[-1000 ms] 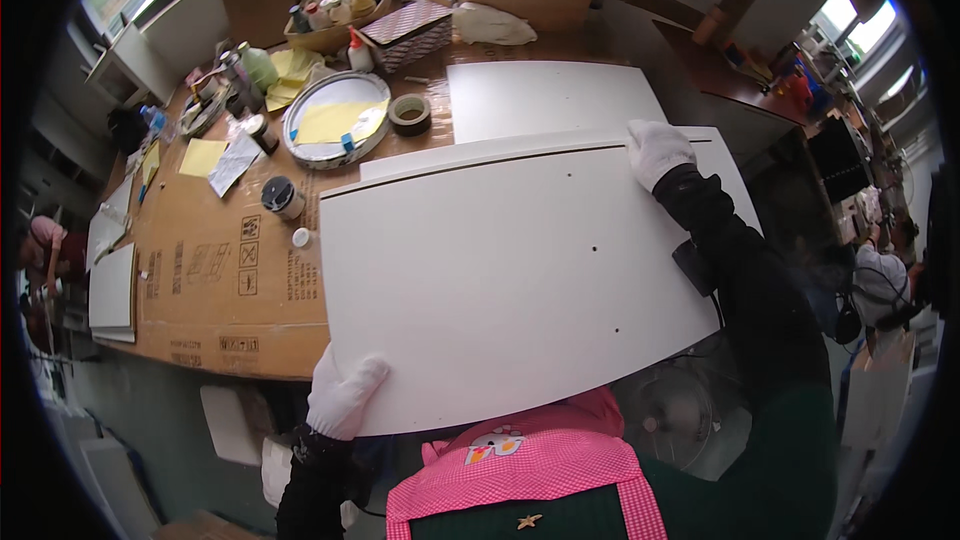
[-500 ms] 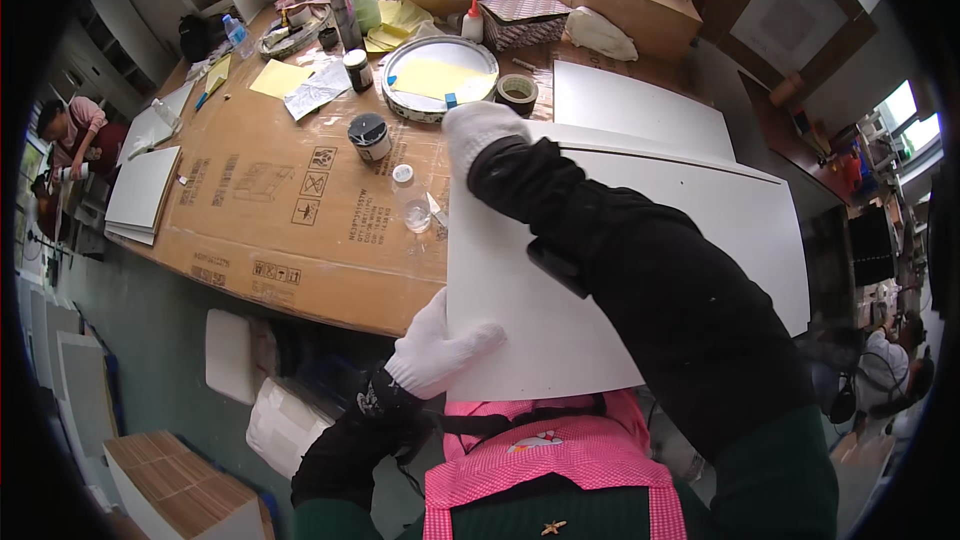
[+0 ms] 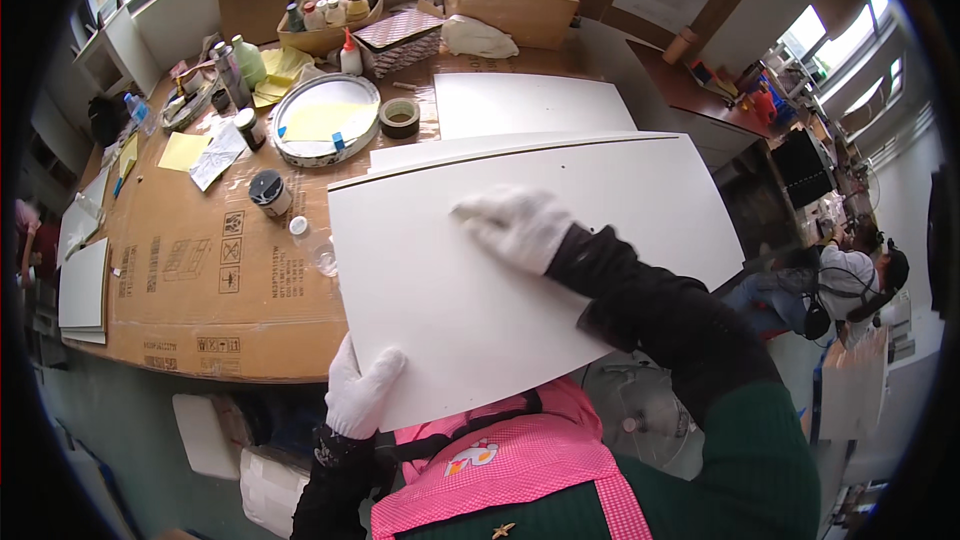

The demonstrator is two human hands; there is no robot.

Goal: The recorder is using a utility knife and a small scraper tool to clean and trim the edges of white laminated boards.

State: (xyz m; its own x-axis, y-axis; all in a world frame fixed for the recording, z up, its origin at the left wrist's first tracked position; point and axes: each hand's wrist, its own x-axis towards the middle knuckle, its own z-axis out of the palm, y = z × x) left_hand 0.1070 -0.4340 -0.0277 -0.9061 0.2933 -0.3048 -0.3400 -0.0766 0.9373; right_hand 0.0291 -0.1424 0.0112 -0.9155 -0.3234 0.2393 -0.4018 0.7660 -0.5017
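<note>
A large white panel (image 3: pixel 480 320), with a dark groove along its far side, lies in front of me over the table's near edge. My left hand (image 3: pixel 362 390), in a white knitted glove, grips its near-left edge, thumb on top and fingers underneath. Over the panel's upper middle is my gloved right hand (image 3: pixel 515 228), slightly smeared by motion. Its fingers are drawn together in a pinch; whatever they may hold is hidden. Beneath the panel's far side another white panel (image 3: pixel 400 153) shows, and a further white board (image 3: pixel 530 105) lies behind it.
Cardboard covers the table (image 3: pixel 180 310). Left of the panel stand a dark-lidded jar (image 3: pixel 269 192), a white cap (image 3: pixel 298 226) and a clear cup (image 3: pixel 325 258). Behind are a round tin (image 3: pixel 325 152), a tape roll (image 3: pixel 399 118) and a bottle box (image 3: pixel 330 35). A person (image 3: pixel 850 285) is at far right.
My right hand has moved from the panel's far-left corner onto its upper middle. My left hand keeps hold of the near-left edge. The whole view has swung to the right.
</note>
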